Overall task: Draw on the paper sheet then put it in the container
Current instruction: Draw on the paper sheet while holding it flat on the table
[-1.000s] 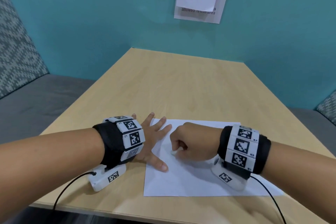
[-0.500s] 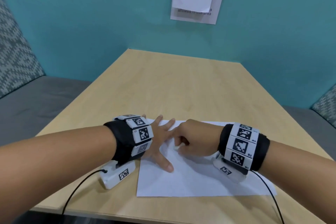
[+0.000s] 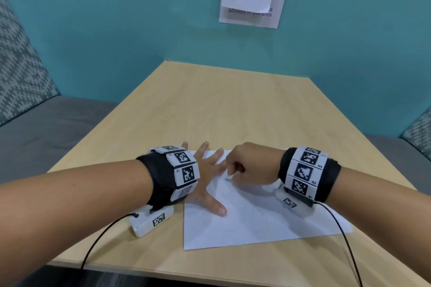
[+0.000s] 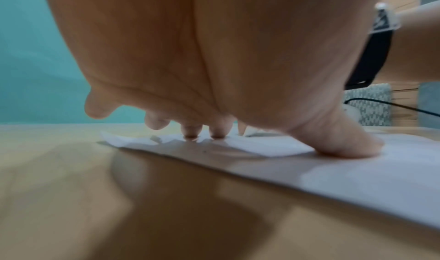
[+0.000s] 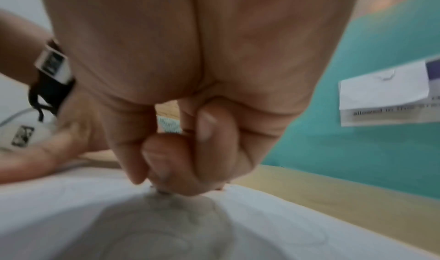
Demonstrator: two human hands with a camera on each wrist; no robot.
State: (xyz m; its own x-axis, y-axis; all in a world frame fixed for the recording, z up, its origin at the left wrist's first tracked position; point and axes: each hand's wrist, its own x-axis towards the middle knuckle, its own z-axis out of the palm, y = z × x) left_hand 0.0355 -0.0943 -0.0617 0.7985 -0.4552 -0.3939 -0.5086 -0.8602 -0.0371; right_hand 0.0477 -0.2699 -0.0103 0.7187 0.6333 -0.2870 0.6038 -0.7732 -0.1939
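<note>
Right hand [image 3: 250, 165] grips something small; left hand [image 3: 205, 179] flattens one paper sheet [image 3: 256, 221].

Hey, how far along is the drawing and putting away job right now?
Done: faint lines already show on the paper sheet. In hand: the left hand presses the sheet flat on the table, while the right hand pinches a small drawing tool with its tip on the paper. Left: finishing the drawing, then putting the sheet in the container, which is not in view.
</note>
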